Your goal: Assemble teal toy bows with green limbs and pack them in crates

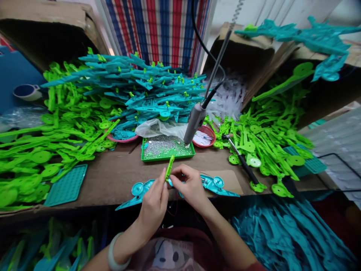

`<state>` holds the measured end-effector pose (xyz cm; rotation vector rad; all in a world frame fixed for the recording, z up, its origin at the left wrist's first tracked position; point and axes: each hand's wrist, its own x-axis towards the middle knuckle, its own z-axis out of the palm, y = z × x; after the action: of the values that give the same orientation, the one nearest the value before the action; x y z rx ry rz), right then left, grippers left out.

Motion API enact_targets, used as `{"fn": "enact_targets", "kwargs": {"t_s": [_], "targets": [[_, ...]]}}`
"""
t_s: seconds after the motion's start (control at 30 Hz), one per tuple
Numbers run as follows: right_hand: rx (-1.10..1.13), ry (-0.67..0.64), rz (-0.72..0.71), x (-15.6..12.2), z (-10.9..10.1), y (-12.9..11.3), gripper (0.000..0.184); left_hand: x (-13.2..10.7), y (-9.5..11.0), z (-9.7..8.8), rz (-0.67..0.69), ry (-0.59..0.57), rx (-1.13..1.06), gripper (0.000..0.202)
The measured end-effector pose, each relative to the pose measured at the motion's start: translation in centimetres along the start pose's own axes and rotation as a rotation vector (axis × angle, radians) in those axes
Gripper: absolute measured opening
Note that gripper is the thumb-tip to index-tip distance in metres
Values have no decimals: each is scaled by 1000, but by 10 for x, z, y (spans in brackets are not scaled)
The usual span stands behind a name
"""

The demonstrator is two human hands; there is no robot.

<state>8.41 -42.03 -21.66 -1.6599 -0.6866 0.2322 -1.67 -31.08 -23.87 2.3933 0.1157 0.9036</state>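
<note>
Workbench (108,165) Stacked With Plastic Parts; Slim Green Piece (170,165) Held Over Its Front Edge

Striped fabric (166,26) hung at the top of the frame behind the bench. At the left of the frame lay a green heap (42,158) of long parts, with a teal mat (67,184) at lower left of it. Teal parts (135,86) were piled at upper centre.

The left hand (153,199), just left of lower centre, gripped the green piece between thumb and fingers, its free end pointing up and leaning slightly right. The piece was judged light, stiff and rather smooth, with narrow sections that might bend or snap; the lower half appeared the sounder hold. The left wrist was raised, forearm entering from lower left.

Right of it, the right hand (190,184) was curled inward, thumb and forefinger at the piece's lower end; whether it gripped anything could not be told. Its forearm slanted in from lower right.

Beneath and behind both hands lay teal plastic (216,184); one part or two could not be determined. A green tray (145,158) of small metal bits stood at centre, a powered driver (194,120) hung over its right end, and a hammer (244,160) lay at centre right.
</note>
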Motion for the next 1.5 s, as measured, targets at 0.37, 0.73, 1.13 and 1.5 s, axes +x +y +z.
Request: {"fn": "enact_targets", "kwargs": {"t_s": [0.37,0.73,1.13,1.5], "targets": [[59,-72,9,-9,2,7,14,-5,-5,1,-40,-54,2,45],[46,-115,12,-9,0,19,11,-6,-2,-7,-310,-137,-233,43],[-89,-128,-328,-8,2,25,9,-4,8,-12,-413,-177,-392,42],[-25,-55,-399,-11,14,34,7,-11,9,-11,-426,-153,-491,43]]}}
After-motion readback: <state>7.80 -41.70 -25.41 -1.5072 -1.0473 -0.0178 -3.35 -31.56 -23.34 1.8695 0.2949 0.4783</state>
